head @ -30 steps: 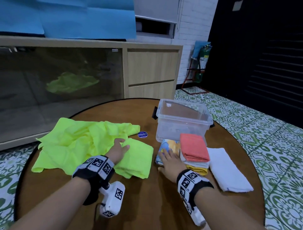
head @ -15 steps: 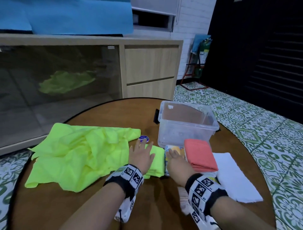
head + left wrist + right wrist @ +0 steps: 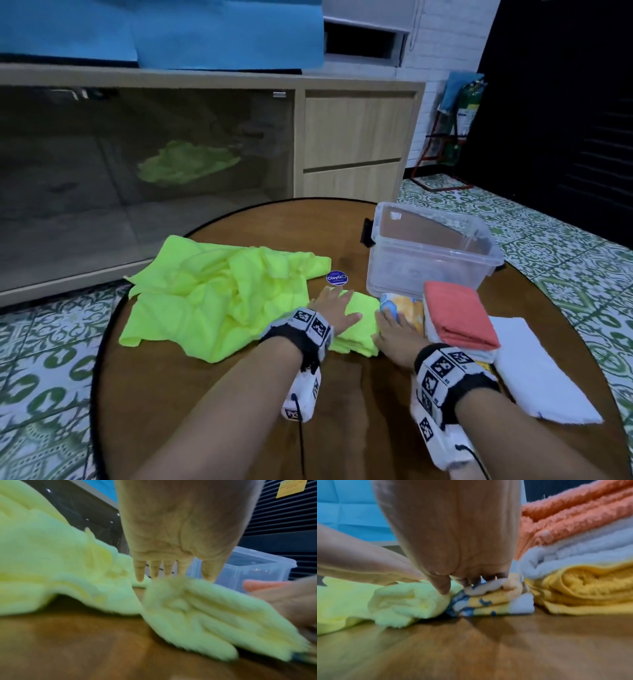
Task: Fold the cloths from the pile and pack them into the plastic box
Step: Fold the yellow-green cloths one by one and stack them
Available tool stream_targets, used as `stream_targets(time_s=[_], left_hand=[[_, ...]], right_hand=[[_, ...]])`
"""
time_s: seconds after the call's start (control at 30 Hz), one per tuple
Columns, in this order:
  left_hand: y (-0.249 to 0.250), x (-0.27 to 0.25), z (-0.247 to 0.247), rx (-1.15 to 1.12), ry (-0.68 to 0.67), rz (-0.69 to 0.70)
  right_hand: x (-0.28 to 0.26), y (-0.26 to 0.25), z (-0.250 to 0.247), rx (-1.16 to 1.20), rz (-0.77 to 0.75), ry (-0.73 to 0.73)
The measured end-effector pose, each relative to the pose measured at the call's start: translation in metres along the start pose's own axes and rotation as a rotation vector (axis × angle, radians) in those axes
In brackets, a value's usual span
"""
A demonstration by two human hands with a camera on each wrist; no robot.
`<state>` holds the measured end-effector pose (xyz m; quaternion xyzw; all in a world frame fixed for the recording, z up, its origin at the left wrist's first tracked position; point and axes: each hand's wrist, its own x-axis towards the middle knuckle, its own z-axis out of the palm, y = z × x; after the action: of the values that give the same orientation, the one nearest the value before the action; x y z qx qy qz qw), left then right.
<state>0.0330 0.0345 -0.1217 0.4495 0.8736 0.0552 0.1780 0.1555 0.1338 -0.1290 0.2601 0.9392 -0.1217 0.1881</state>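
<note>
A folded yellow-green cloth [image 3: 358, 323] lies on the round wooden table [image 3: 212, 394], and my left hand [image 3: 334, 310] rests flat on it with straight fingers. The cloth's right edge touches a folded printed cloth [image 3: 406, 306] in yellow, blue and white. My right hand [image 3: 394, 330] presses down on that printed cloth [image 3: 491, 601], its thumb against the green fold [image 3: 402, 601]. The clear plastic box [image 3: 411, 274] stands open just behind them, with no cloth in it. The loose pile of yellow-green cloths [image 3: 219, 294] spreads to the left.
A stack with a coral cloth [image 3: 455, 315] over white and yellow cloths sits right of my right hand. A flat white cloth [image 3: 537, 370] lies at the table's right edge. A blue round sticker [image 3: 337, 278] is in front of the box. A cabinet [image 3: 352, 144] stands behind.
My left hand has slid the folded green cloth to the right until it meets the printed cloth. My right hand stays on the printed cloth.
</note>
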Motion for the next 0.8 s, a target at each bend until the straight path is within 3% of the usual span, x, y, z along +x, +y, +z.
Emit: stream_targets(time_s=[0.1, 0.2, 0.33, 0.4, 0.5, 0.57, 0.7, 0.8], left_hand=[[-0.033, -0.013, -0.040, 0.090, 0.188, -0.068], [-0.068, -0.026, -0.068, 0.271, 0.357, -0.213], [-0.088, -0.028, -0.075, 0.095, 0.406, -0.504], [-0.092, -0.019, -0.071, -0.083, 0.369, -0.560], [-0.095, -0.005, -0.066, -0.164, 0.271, -0.451], [-0.089, -0.004, -0.069, -0.137, 0.289, -0.393], [-0.059, -0.016, -0.085, -0.117, 0.503, -0.217], [-0.039, -0.036, -0.102, -0.219, 0.629, -0.024]], right_hand=[[0.000, 0.002, -0.010, 0.109, -0.021, 0.065], [-0.005, 0.000, -0.009, 0.090, -0.056, 0.263], [-0.015, -0.013, -0.011, 0.018, -0.103, 0.435], [-0.015, -0.019, -0.014, 0.038, -0.153, 0.475], [-0.009, -0.025, -0.017, 0.123, -0.248, 0.488], [-0.007, -0.029, -0.020, 0.136, -0.287, 0.495], [-0.006, -0.047, -0.033, 0.187, -0.296, 0.495], [-0.011, -0.064, -0.047, 0.385, -0.305, 0.566]])
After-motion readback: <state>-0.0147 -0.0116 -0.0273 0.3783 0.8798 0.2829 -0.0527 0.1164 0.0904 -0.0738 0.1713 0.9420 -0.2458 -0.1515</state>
